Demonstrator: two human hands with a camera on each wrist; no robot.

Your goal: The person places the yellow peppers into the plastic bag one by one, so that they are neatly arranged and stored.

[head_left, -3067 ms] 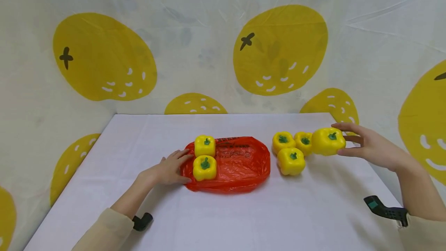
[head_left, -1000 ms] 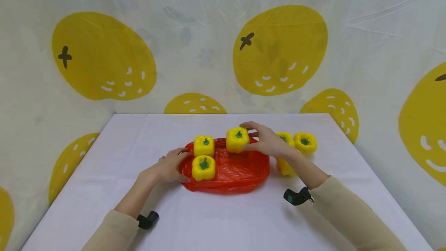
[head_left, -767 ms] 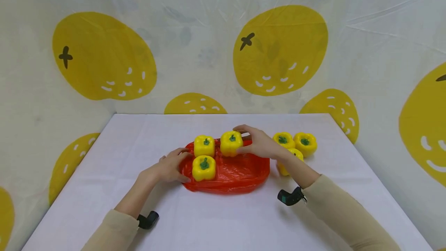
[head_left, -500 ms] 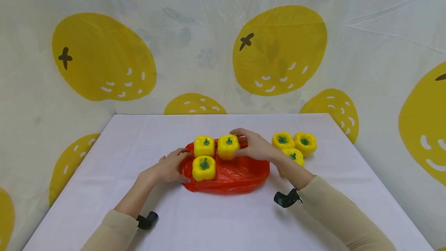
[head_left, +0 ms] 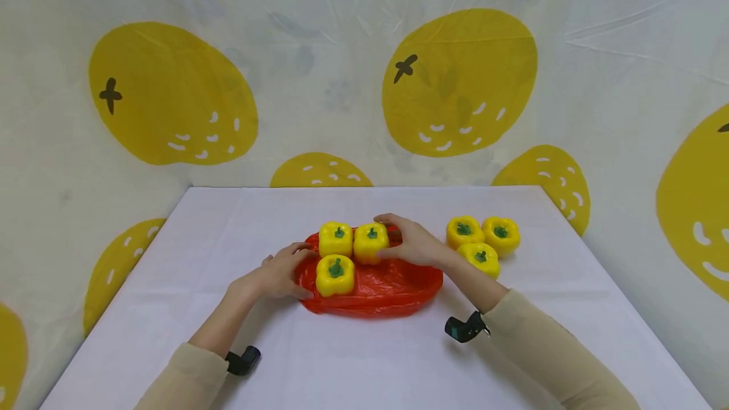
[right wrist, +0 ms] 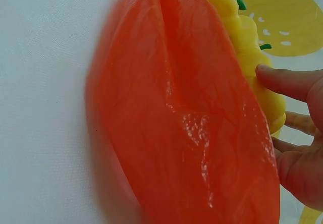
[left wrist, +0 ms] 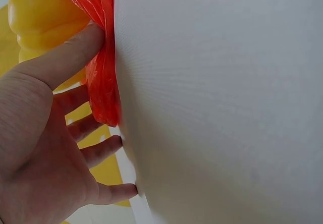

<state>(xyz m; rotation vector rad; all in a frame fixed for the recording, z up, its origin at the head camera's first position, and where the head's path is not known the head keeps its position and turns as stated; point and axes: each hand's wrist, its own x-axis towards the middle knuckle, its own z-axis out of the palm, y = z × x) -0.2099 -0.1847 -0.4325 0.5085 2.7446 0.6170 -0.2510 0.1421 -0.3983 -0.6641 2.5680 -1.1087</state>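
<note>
A red plastic bag [head_left: 393,286] lies on the white table, its front edge raised. Two yellow bell peppers sit at its left end, a rear bell pepper [head_left: 332,245] and a front bell pepper [head_left: 330,283]. My right hand [head_left: 416,245] holds a third bell pepper [head_left: 367,250], thumb in front and fingers behind, right beside the rear one. In the right wrist view the thumb [right wrist: 287,81] presses its side. My left hand [head_left: 280,275] rests at the bag's left end; in the left wrist view its thumb [left wrist: 83,47] touches the red plastic and the fingers are spread.
Right of the bag stand three more yellow bell peppers close together: a back-left pepper [head_left: 458,239], a back-right pepper [head_left: 501,245] and a front pepper [head_left: 478,264]. A white cloth with a yellow fruit print [head_left: 461,100] hangs behind the table.
My right hand has brought a bell pepper from the right-hand group leftward over the bag and down beside the rear pepper. The left hand has stayed at the bag's left end.
</note>
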